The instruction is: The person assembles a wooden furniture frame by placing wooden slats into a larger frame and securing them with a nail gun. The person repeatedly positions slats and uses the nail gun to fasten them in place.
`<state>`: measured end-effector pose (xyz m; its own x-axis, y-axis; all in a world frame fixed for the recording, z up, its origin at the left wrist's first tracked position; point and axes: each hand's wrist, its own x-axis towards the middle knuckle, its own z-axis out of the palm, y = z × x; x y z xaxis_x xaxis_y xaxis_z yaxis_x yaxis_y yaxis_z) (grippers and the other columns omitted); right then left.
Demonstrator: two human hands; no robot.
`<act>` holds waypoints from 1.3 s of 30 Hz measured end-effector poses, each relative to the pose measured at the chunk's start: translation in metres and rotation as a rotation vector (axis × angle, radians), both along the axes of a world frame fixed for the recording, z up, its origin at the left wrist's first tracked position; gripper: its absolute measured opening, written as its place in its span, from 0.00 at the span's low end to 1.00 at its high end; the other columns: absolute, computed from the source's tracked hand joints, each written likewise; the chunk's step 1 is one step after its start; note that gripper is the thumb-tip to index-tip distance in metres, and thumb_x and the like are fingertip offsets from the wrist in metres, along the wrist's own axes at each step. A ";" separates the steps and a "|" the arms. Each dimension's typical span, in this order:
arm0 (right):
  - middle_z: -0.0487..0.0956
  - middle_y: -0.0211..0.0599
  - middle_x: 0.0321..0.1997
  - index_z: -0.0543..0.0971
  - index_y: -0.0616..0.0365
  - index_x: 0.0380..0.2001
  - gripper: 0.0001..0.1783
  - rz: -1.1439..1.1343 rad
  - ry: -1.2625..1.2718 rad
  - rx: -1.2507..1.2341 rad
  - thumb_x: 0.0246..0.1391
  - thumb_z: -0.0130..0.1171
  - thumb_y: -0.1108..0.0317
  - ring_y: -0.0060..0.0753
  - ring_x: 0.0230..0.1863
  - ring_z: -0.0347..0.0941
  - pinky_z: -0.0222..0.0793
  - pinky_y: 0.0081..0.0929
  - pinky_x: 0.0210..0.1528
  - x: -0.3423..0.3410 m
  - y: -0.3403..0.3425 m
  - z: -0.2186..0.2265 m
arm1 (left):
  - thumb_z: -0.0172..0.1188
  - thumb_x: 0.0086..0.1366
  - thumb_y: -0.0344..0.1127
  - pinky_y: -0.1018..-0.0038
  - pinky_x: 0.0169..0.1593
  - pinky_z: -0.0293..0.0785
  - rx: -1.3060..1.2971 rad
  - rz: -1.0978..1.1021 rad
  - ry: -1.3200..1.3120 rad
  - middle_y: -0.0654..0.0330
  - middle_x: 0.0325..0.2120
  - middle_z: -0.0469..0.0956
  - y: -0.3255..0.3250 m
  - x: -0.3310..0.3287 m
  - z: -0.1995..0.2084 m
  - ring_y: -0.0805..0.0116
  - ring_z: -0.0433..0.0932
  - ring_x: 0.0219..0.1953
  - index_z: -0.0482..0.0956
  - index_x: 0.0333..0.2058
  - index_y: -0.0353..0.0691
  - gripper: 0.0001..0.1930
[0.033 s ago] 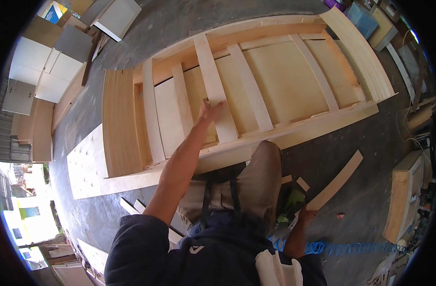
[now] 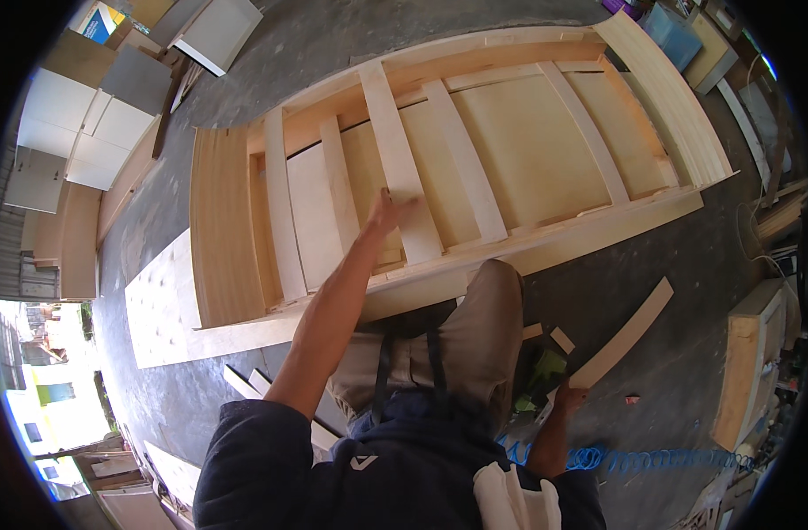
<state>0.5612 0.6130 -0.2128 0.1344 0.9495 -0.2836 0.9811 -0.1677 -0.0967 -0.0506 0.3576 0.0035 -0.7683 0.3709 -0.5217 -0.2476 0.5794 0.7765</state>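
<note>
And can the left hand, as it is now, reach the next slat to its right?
Probably yes: the left hand touches the wide slat, and only an open gap separates that from the next slat, with nothing lying across nearby.

White cabinets (image 2: 57, 106) at left; blue coiled hose (image 2: 586, 458) on floor (image 2: 669, 380); blue container (image 2: 672, 41) upper right.
</note>
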 end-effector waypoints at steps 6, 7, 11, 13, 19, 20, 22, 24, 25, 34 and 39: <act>0.68 0.60 0.59 0.63 0.68 0.61 0.44 0.132 -0.130 0.221 0.53 0.64 0.45 0.60 0.61 0.66 0.66 0.52 0.60 -0.041 -0.021 0.038 | 0.81 0.46 0.40 0.68 0.53 0.77 0.242 -0.166 0.192 0.51 0.45 0.80 -0.061 0.082 -0.033 0.65 0.79 0.48 0.55 0.61 0.29 0.51; 0.68 0.59 0.59 0.64 0.67 0.61 0.41 0.176 -0.141 0.328 0.55 0.63 0.48 0.60 0.61 0.65 0.65 0.52 0.60 -0.049 -0.022 0.046 | 0.80 0.48 0.38 0.68 0.52 0.77 0.243 -0.193 0.240 0.52 0.44 0.81 -0.061 0.088 -0.028 0.65 0.80 0.47 0.55 0.61 0.29 0.49; 0.69 0.54 0.59 0.70 0.62 0.58 0.30 0.441 0.467 0.584 0.55 0.64 0.60 0.57 0.61 0.66 0.64 0.51 0.61 -0.136 -0.018 0.080 | 0.80 0.48 0.38 0.68 0.52 0.77 0.253 -0.093 0.206 0.53 0.44 0.82 -0.059 0.101 -0.021 0.65 0.81 0.45 0.60 0.59 0.31 0.46; 0.70 0.53 0.58 0.72 0.60 0.57 0.28 0.655 0.708 0.558 0.54 0.65 0.64 0.56 0.60 0.66 0.64 0.50 0.61 -0.207 -0.034 0.132 | 0.80 0.46 0.39 0.68 0.51 0.77 0.309 -0.066 0.175 0.53 0.42 0.83 -0.067 0.100 -0.031 0.64 0.82 0.44 0.61 0.58 0.32 0.46; 0.77 0.48 0.52 0.75 0.60 0.52 0.24 1.299 1.049 0.277 0.56 0.63 0.59 0.53 0.55 0.71 0.62 0.48 0.59 -0.385 -0.084 0.212 | 0.77 0.50 0.38 0.65 0.51 0.76 0.138 -0.138 0.171 0.52 0.46 0.81 -0.062 0.090 -0.033 0.63 0.80 0.48 0.66 0.57 0.32 0.39; 0.79 0.47 0.51 0.76 0.60 0.51 0.24 1.362 1.029 0.232 0.57 0.63 0.56 0.52 0.53 0.72 0.62 0.48 0.59 -0.401 -0.087 0.204 | 0.77 0.50 0.38 0.65 0.51 0.76 0.166 -0.116 0.150 0.52 0.46 0.81 -0.057 0.091 -0.028 0.63 0.80 0.48 0.66 0.57 0.33 0.38; 0.82 0.45 0.44 0.80 0.57 0.47 0.23 1.376 0.884 0.034 0.57 0.62 0.51 0.48 0.48 0.75 0.61 0.46 0.58 -0.424 -0.102 0.199 | 0.76 0.51 0.37 0.65 0.52 0.76 0.224 -0.070 0.103 0.52 0.47 0.80 -0.052 0.094 -0.018 0.62 0.80 0.49 0.66 0.57 0.33 0.37; 0.84 0.42 0.37 0.83 0.54 0.43 0.24 1.415 0.659 -0.110 0.58 0.59 0.46 0.45 0.43 0.78 0.60 0.44 0.58 -0.434 -0.110 0.204 | 0.75 0.52 0.35 0.66 0.49 0.76 0.243 -0.120 0.076 0.53 0.44 0.80 -0.055 0.088 -0.032 0.63 0.80 0.46 0.66 0.57 0.33 0.37; 0.84 0.41 0.34 0.85 0.52 0.42 0.25 1.449 0.514 -0.160 0.58 0.58 0.43 0.42 0.41 0.79 0.59 0.42 0.57 -0.438 -0.115 0.214 | 0.74 0.52 0.35 0.66 0.47 0.76 0.245 -0.141 0.067 0.54 0.42 0.81 -0.059 0.083 -0.035 0.63 0.80 0.44 0.66 0.58 0.33 0.37; 0.85 0.38 0.28 0.87 0.47 0.39 0.26 1.375 0.367 -0.251 0.55 0.59 0.38 0.39 0.35 0.81 0.56 0.41 0.55 -0.449 -0.123 0.209 | 0.72 0.55 0.41 0.68 0.37 0.75 0.147 0.095 0.128 0.53 0.26 0.83 -0.065 0.087 -0.055 0.65 0.81 0.30 0.73 0.50 0.30 0.29; 0.85 0.42 0.38 0.86 0.51 0.43 0.27 1.365 0.412 -0.232 0.54 0.60 0.40 0.41 0.44 0.79 0.57 0.39 0.59 -0.447 -0.117 0.209 | 0.74 0.52 0.42 0.66 0.38 0.76 0.032 0.150 0.333 0.51 0.26 0.83 -0.054 0.101 -0.036 0.60 0.82 0.30 0.75 0.48 0.31 0.29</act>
